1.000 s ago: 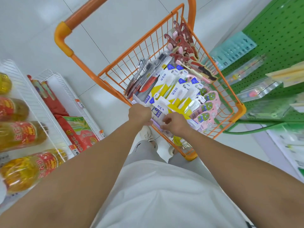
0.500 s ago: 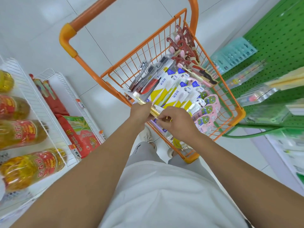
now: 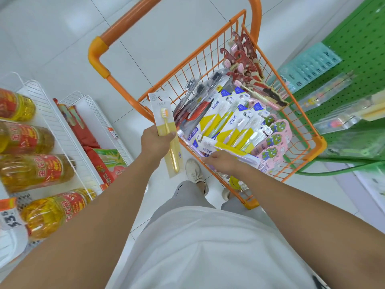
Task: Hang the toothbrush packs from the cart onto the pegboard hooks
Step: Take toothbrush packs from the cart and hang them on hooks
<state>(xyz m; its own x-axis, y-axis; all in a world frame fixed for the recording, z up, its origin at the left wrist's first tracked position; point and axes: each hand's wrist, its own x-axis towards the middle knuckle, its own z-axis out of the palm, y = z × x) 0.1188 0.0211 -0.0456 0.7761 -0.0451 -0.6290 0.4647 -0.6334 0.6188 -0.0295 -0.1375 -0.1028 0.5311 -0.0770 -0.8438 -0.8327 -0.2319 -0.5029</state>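
Note:
An orange wire cart point(image 3: 316, 142) in front of me holds several toothbrush packs point(image 3: 227, 119): yellow-white ones, dark ones, pink frog ones and red ones at the far end. My left hand point(image 3: 155, 140) grips a yellow toothbrush pack point(image 3: 166, 132) upright, just outside the cart's left rim. My right hand point(image 3: 221, 161) reaches into the near end of the cart and pinches a white and yellow pack point(image 3: 231, 150) lying there. The green pegboard point(image 3: 354, 49) stands to the right with several packs hanging on its hooks.
White wire shelves point(image 3: 60, 126) on the left carry oil bottles point(image 3: 35, 172) and red bags point(image 3: 83, 132). The cart's orange handle point(image 3: 129, 19) rises at the far left. White tiled floor lies beyond the cart. My feet stand under the cart's near edge.
My left hand has lifted the yellow pack out of the cart and moved it left, upright. My right hand has gone lower into the cart's near end onto another pack.

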